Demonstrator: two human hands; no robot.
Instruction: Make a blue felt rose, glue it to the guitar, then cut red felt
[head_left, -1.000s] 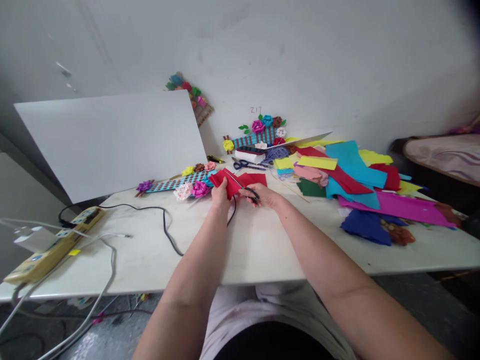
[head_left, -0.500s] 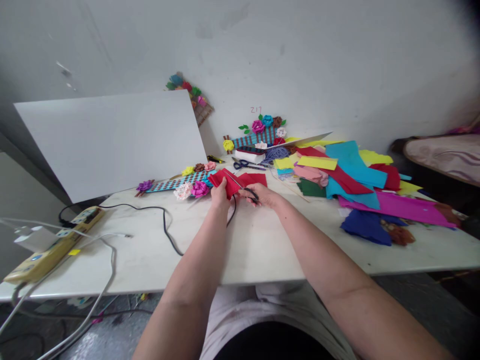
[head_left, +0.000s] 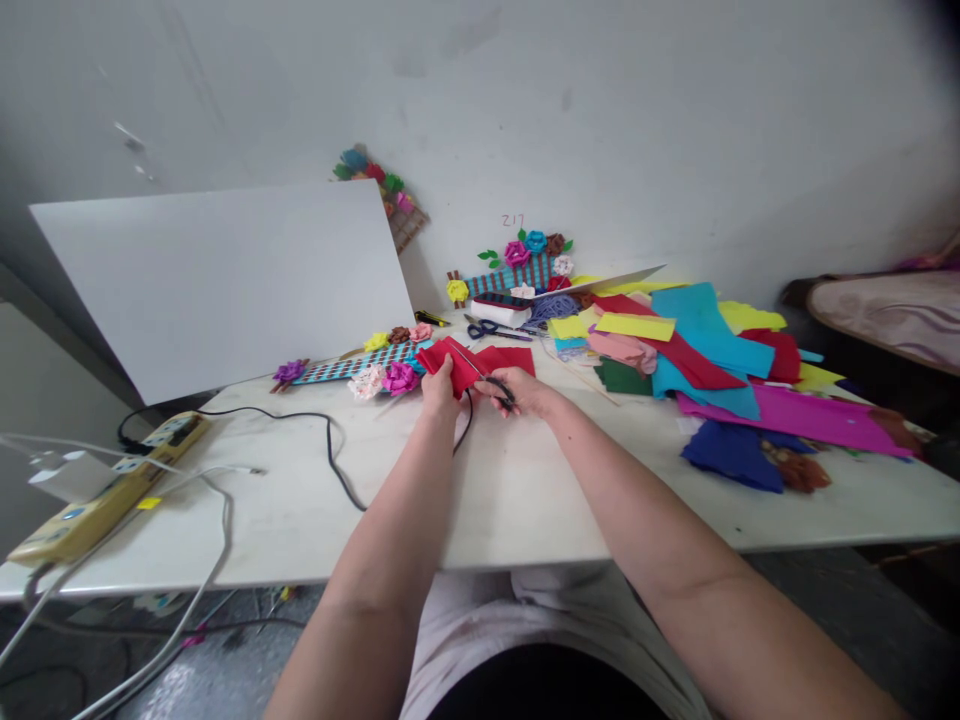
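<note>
Folded red crepe paper [head_left: 463, 372] is pinched in my left hand [head_left: 439, 384], held just above the table. My right hand [head_left: 523, 391] grips a pair of black-handled scissors [head_left: 501, 390], fingers wrapped round the handles. Their blades lie across the red paper and point up and left; whether they are parted I cannot tell. Another part of red paper [head_left: 514, 358] spreads out behind my right hand. Left of my left hand are a magenta paper flower [head_left: 400, 377] and a pale pink one [head_left: 367, 381], beside a blue and brown woven strip [head_left: 330, 370].
Coloured paper sheets [head_left: 709, 340] pile up on the right. Behind my hands lie a second pair of scissors [head_left: 487, 328] and a phone [head_left: 504, 300] on a white box. A white board [head_left: 225, 290] leans at the left, near a power strip [head_left: 112, 500] and a black cable [head_left: 330, 450].
My right hand and the scissors have shifted very slightly, with the handles turned a little. My left hand and the red paper stay in nearly the same place.
</note>
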